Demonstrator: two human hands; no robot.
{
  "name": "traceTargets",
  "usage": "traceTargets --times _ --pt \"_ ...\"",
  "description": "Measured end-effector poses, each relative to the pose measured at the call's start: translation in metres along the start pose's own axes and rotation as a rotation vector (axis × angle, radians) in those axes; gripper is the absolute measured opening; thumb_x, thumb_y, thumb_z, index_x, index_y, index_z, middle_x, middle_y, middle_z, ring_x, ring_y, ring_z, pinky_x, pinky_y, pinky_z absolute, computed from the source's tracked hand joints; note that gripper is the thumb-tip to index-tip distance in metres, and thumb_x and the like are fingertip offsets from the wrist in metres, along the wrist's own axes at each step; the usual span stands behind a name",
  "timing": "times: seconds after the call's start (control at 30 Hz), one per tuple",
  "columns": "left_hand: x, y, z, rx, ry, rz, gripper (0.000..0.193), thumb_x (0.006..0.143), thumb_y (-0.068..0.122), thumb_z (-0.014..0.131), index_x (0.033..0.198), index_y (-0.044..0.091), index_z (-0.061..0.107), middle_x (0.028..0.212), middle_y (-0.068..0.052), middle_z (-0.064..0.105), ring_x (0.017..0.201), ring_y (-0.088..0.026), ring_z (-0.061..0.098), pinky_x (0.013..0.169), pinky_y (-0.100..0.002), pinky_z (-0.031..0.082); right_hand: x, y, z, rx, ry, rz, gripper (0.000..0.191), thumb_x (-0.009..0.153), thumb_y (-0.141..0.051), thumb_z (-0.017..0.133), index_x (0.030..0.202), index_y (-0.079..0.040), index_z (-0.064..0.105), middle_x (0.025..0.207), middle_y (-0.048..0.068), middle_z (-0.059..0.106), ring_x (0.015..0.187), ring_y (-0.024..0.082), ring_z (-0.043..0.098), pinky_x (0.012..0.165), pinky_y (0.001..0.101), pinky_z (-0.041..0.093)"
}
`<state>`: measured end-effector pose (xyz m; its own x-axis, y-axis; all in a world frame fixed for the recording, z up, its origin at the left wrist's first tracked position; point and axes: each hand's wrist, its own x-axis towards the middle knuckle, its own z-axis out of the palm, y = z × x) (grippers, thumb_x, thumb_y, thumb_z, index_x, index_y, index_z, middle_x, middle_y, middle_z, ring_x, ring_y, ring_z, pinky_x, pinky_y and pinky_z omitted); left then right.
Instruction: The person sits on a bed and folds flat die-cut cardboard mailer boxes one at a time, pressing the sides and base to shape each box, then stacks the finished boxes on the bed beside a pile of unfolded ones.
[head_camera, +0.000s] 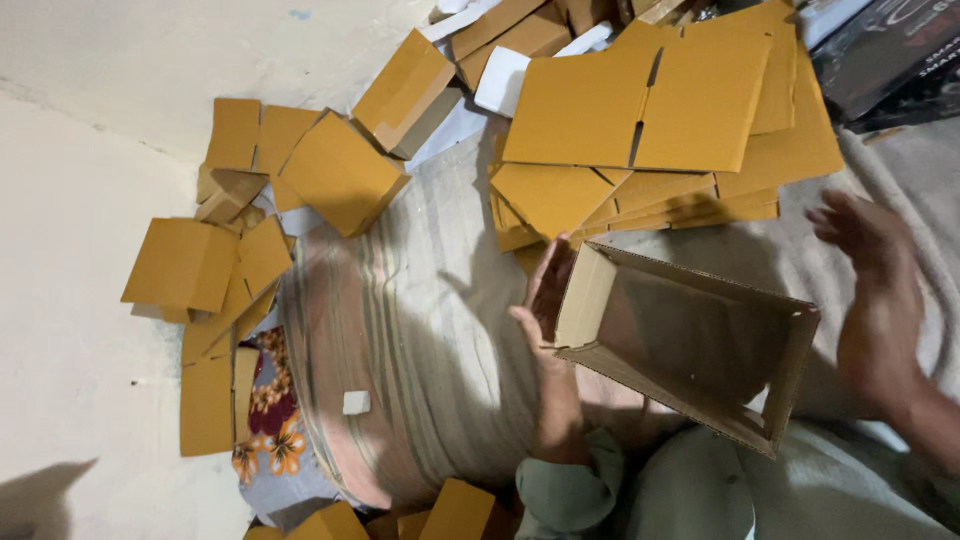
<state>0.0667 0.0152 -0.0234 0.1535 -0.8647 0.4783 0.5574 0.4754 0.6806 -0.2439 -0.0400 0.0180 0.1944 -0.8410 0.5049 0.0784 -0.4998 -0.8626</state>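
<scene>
the left hand (545, 300) has its grip clamped on one end wall of an open cardboard box (690, 345), fingers curled over the pale edge, the hollow of the box facing up at us. the box hangs tilted just to the far side of that grip, above the person's lap and the striped cloth (420, 340) spread on the floor. the right hand (875, 300) is blurred (mid-air, it seems), fingers spread apart and holding nothing, just beyond the box's other end and not touching it. up past the grip lies a stack of flat cardboard blanks (660, 130), mustard-coloured and fanned out. well away from the grip, on the side opposite the box, folded boxes (250, 230) lie scattered over the pale floor (70, 330), one of them (405, 92) nearer the stack. a small white scrap (356, 402) sits on the cloth below them.
</scene>
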Motion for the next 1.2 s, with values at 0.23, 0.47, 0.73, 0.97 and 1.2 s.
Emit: traceTargets --times 0.23,0.47,0.73,0.97,1.2 --pt "0.002 0.001 0.03 0.201 0.071 -0.078 0.114 0.09 0.079 0.059 0.161 -0.005 0.031 0.167 -0.018 0.038 0.155 -0.027 0.039 0.13 -0.043 0.032 -0.046 -0.006 -0.002 -0.417 -0.286 -0.267 0.144 0.055 -0.08 0.07 0.161 -0.013 0.0 0.166 0.026 0.008 0.153 0.046 0.013 0.123 0.0597 0.017" --pt "0.008 0.021 0.037 0.456 0.121 0.068 0.106 0.094 0.074 0.058 0.163 -0.002 0.029 0.165 -0.019 0.038 0.151 -0.03 0.04 0.126 -0.047 0.034 0.022 0.026 -0.002 -0.302 -0.406 -0.219 0.142 0.06 -0.086 0.063 0.162 -0.01 0.0 0.167 0.026 0.007 0.152 0.047 0.012 0.124 0.0604 0.013" --pt "-0.002 0.006 0.018 0.545 0.21 0.28 0.096 0.102 0.078 0.033 0.157 -0.001 0.043 0.165 -0.018 0.042 0.153 -0.032 0.044 0.13 -0.052 0.035 0.041 0.01 0.003 0.102 -0.314 0.049 0.1 0.095 -0.083 0.035 0.16 -0.009 0.028 0.165 0.02 0.031 0.156 0.035 0.029 0.131 0.0545 0.021" --pt "-0.001 0.001 0.038 1.054 0.046 0.373 0.069 0.108 0.067 0.043 0.133 0.007 0.066 0.147 -0.008 0.063 0.15 -0.032 0.051 0.131 -0.053 0.037 0.04 0.013 0.018 -0.326 -0.378 -0.471 0.068 0.087 -0.065 0.06 0.131 -0.013 0.058 0.137 0.012 0.059 0.141 0.031 0.046 0.124 0.0562 0.027" --pt "-0.02 -0.005 0.042 0.793 0.356 0.101 0.028 0.103 0.031 0.074 0.109 0.003 0.075 0.117 -0.014 0.073 0.114 -0.03 0.07 0.099 -0.048 0.059 0.025 0.015 0.034 -0.268 -0.273 -0.13 0.034 0.092 -0.027 0.071 0.123 -0.015 0.065 0.119 0.006 0.072 0.134 0.017 0.058 0.129 0.0544 0.035"
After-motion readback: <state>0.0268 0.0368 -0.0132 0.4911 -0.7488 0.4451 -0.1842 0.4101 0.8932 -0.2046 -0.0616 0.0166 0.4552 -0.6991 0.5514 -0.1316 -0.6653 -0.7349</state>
